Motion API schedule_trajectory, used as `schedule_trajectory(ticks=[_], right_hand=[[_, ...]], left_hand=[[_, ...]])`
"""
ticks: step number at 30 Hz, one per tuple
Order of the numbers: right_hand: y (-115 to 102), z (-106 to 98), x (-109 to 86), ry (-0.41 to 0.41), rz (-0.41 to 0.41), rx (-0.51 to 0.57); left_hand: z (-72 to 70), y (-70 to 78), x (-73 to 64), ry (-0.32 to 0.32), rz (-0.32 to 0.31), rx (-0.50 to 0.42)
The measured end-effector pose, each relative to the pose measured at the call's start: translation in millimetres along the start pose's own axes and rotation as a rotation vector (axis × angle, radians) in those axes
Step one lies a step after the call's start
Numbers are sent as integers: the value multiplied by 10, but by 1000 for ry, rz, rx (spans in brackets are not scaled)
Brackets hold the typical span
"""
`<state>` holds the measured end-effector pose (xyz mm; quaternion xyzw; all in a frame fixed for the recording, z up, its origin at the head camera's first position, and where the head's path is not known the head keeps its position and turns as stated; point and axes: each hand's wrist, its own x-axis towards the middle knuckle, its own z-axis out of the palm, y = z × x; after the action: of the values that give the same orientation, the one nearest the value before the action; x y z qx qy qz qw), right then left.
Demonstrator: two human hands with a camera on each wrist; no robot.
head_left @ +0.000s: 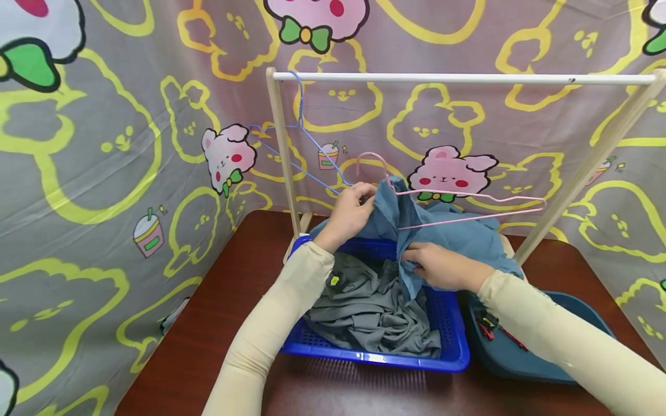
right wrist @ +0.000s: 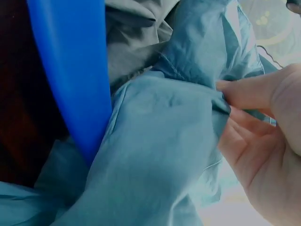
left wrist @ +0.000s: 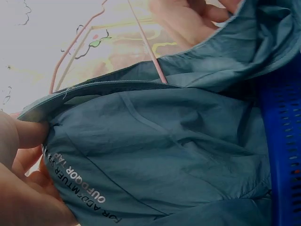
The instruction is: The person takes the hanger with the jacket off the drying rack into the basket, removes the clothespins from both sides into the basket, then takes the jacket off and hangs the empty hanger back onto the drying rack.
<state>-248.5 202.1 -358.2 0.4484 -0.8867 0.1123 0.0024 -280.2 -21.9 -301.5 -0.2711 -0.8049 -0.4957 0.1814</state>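
Observation:
A blue zip jacket (head_left: 463, 237) with printed lettering hangs between both hands, over the back of the blue basket. One side of a pink hanger (head_left: 520, 199) sticks out to the right; its other side goes behind the cloth, and the hook stands above. My left hand (head_left: 347, 212) pinches the jacket's upper edge, left of the hook. In the left wrist view, thumb and fingers grip the cloth (left wrist: 164, 141) beside the zipper. Lower down, my right hand (head_left: 444, 267) pinches a fold of the jacket between thumb and fingers, as the right wrist view shows.
Grey clothing (head_left: 369, 312) fills the blue basket (head_left: 374, 359) on the brown table. Above stands a rack with a white bar (head_left: 442, 78), a blue hanger (head_left: 317, 147) hooked at its left end. A teal tub (head_left: 546, 361) with red items stands at right.

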Motion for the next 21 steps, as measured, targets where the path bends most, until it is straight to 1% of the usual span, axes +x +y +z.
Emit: schedule_trajectory(ticks=[4,7,10,12,14,16,19,21], right_hand=[[-49,35,9,-56,-14,-2],[-103,-10,-28,-77,-13,-23],[-165,-109,-92,-70,-4,-41],[-192,-181,-137,-47,-10,-52],[-203,-255,-182,-4,-26,-63],[-204,-335,-224,69,-54,-77],[-188,-475,-290,238,-114,-105],[-161,-576,-328,379,-150,-123]], left_hand=[[6,-31,3,1,4,-6],[2,-51,4,2,3,-9],[-1,-65,3,4,-6,-6],[-6,-74,-2,2,-22,-6],[-10,-82,-6,0,-32,-2],[-17,-90,-12,-3,-42,4],[-25,-91,-22,-7,-43,10],[-32,-91,-28,-12,-43,7]])
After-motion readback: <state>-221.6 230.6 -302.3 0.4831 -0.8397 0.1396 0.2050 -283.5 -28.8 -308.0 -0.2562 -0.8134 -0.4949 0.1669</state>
